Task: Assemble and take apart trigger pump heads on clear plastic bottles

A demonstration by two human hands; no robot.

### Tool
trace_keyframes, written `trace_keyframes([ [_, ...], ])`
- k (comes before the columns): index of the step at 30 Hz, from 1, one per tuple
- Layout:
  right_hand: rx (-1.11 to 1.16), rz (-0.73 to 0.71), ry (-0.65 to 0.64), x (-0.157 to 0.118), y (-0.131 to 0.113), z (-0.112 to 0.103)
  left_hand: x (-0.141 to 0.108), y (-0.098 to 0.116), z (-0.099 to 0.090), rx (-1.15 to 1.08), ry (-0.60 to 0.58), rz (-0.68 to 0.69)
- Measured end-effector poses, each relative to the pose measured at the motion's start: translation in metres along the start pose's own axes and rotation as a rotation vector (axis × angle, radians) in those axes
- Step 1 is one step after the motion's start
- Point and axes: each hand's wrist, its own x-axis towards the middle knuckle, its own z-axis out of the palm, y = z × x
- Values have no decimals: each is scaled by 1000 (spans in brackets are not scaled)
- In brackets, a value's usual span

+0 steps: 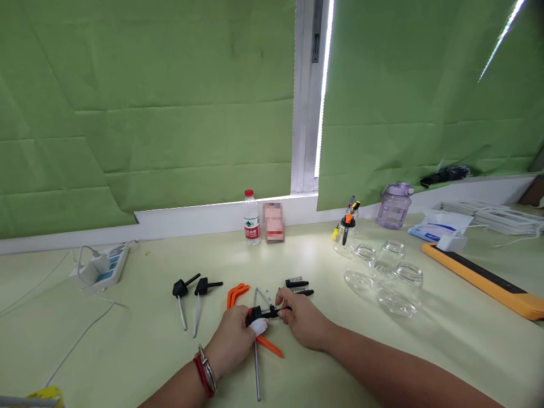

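Observation:
My left hand (235, 339), a white wrap on its thumb, is closed round a black plastic tool body (255, 313). An orange handle (271, 346) sticks out below it, and a long metal rod (257, 371) runs toward me. My right hand (304, 317) pinches the black piece (274, 311) at the tool body's right end. Whether that piece is fixed to the body, I cannot tell. Just beyond my hands lie orange handles (236, 293), two black pieces with springs (296, 282) and several tiny metal bits (268, 296).
Left of my hands lie two black-headed metal rods (180, 289). A water bottle (251, 218) stands at the wall. Clear jars (393, 255), a jar of tools (346, 226), a purple jug (395, 205) and a yellow-black bar (484, 280) occupy the right. A power strip (113, 266) with cables lies left.

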Motion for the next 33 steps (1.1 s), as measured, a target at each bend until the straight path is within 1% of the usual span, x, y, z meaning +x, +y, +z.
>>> trace_keyframes([
  [5, 12, 15, -13, 0, 0, 0, -1, 3, -1, 3, -2, -3],
  [13, 2, -17, 7, 1, 6, 1, -1, 5, -2, 15, 5, -30],
  [21, -2, -20, 1, 1, 4, 0, -1, 7, -2, -29, -18, -51],
  [29, 38, 14, -5, 0, 3, -3, 0, 5, -2, -4, 15, -37],
  [33, 76, 1, 0, -1, 7, -5, 0, 5, -1, 37, 59, -46],
])
